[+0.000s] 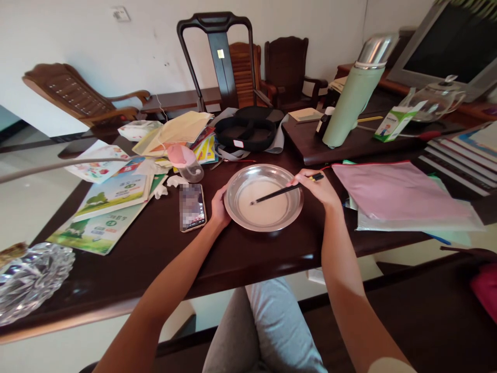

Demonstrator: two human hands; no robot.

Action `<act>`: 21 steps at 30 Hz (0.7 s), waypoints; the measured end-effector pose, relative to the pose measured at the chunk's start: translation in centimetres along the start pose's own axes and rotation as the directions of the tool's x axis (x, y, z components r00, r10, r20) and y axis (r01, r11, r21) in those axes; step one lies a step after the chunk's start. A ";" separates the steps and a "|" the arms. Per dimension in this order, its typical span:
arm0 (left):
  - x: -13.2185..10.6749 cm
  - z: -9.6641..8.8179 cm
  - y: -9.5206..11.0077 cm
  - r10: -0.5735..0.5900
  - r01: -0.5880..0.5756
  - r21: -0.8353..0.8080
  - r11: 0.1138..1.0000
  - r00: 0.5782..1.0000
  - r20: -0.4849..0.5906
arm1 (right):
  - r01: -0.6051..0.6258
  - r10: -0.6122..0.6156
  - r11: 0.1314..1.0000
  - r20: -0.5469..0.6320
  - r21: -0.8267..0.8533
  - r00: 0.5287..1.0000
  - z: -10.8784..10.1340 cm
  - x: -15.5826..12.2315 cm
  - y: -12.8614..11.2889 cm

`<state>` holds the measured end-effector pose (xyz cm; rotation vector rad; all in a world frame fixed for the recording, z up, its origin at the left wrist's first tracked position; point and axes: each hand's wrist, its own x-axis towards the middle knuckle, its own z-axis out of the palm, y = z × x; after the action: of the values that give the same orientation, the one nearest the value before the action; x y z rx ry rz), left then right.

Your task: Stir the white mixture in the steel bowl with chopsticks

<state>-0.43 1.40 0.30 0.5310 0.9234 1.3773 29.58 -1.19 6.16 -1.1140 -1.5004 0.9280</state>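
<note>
A round metal bowl [264, 226] stands on the dark table in front of me, with a pale, milky liquid [259, 208] in its bottom. My left hand [220, 208] grips the bowl's left rim. In my right hand [316, 186], at the bowl's right side, are black chopsticks [277, 194] with gold bands. They slant down to the left, and their tips reach the pale liquid. Just left of my left hand lies a phone [193, 207] with its screen lit. Some of my fingers are hidden behind the bowl.
Books [104, 217] and a glass dish [37, 277] lie to the left. Behind the phone are crumpled tissues [176, 181] and a pink-lidded cup [185, 161]. A pink folder [392, 189] lies right; a green thermos [351, 103] stands at the back right.
</note>
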 end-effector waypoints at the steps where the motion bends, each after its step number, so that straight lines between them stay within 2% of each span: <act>1: 0.0 0.0 0.0 -0.001 0.001 -0.001 1.000 1.000 0.004 | 0.005 -0.005 1.000 -0.027 -0.004 1.000 0.0 0.0 0.0; 4: 0.0 0.1 0.0 0.001 -0.001 -0.002 1.000 1.000 0.005 | 0.009 -0.007 1.000 -0.201 0.008 0.979 -0.8 -0.2 0.3; 6: 0.0 0.2 0.0 0.001 -0.001 -0.006 1.000 1.000 -0.005 | 0.012 -0.003 0.999 -0.273 0.031 0.962 -1.3 -0.4 0.5; 8: 0.0 0.1 0.0 -0.004 0.004 -0.009 1.000 1.000 -0.014 | 0.006 0.002 0.999 -0.227 0.036 0.974 -1.2 -0.4 0.5; 11: 0.1 0.0 -0.1 0.000 0.000 -0.002 1.000 1.000 -0.011 | -0.005 0.006 1.000 -0.040 0.007 0.999 -0.2 -0.1 0.1; 13: 0.1 -0.1 -0.1 0.009 -0.009 0.007 1.000 1.000 -0.009 | 0.003 -0.003 1.000 0.000 -0.005 1.000 0.2 0.1 -0.1; 15: 0.1 -0.1 -0.1 0.009 -0.009 0.009 1.000 1.000 -0.008 | 0.010 -0.011 1.000 -0.074 -0.009 0.997 0.0 0.2 0.1; 18: 0.1 0.1 0.0 -0.006 0.006 0.002 1.000 1.000 -0.003 | 0.016 -0.012 1.000 -0.246 0.012 0.969 -0.9 -0.1 0.5; 19: 0.1 0.1 0.0 -0.009 0.009 0.000 1.000 1.000 0.000 | 0.019 -0.011 1.000 -0.270 0.024 0.963 -1.2 -0.3 0.6; 21: 0.1 0.1 -0.1 -0.010 0.010 -0.003 1.000 1.000 0.004 | 0.012 -0.003 0.999 -0.232 0.037 0.973 -1.2 -0.4 0.6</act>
<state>-0.35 1.46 0.28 0.5258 0.9201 1.3679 30.87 -1.34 5.69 -1.1464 -1.2902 0.7883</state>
